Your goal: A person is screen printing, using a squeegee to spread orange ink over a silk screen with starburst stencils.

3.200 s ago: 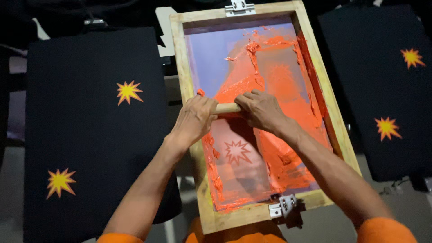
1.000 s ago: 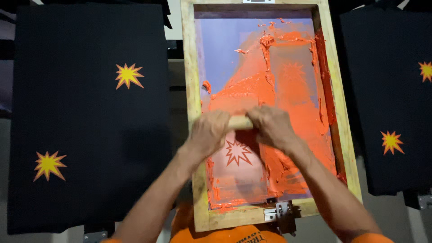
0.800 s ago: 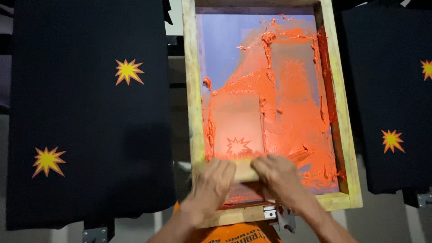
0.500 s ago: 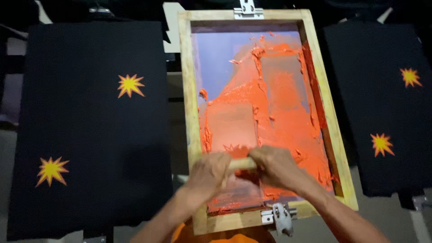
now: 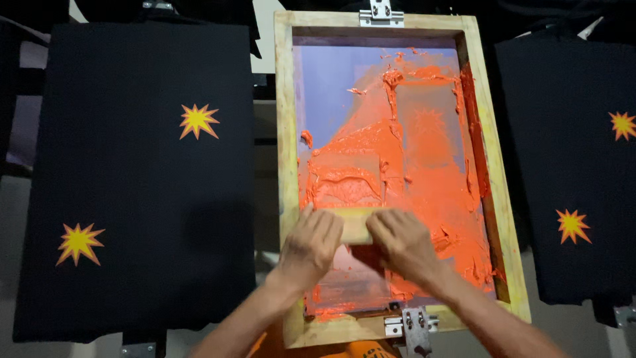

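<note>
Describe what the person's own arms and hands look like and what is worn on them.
Both the left hand and the right hand are bare, with no gloves, rings or watch visible. The forearms are uncovered too; no sleeves show. An orange garment shows at the bottom edge.

We've got a pale raw-wood frame (image 5: 286, 132), grain showing, matt and ink-stained along its inner edges. Stretched inside it, fine smooth mesh (image 5: 331, 86), faintly violet, with a soft sheen. Over that, thick orange ink (image 5: 424, 172), wet and glossy, ridged and smeared. Our left hand (image 5: 311, 242) and right hand (image 5: 401, 242) sit on a squeegee handle (image 5: 356, 225) of bare light wood. Bright metal clamp (image 5: 381, 13) up top, metal hinge (image 5: 411, 325) below. Either side, matt black cloth (image 5: 146, 185) bearing flat, opaque yellow-orange starburst prints (image 5: 199, 120).
</note>
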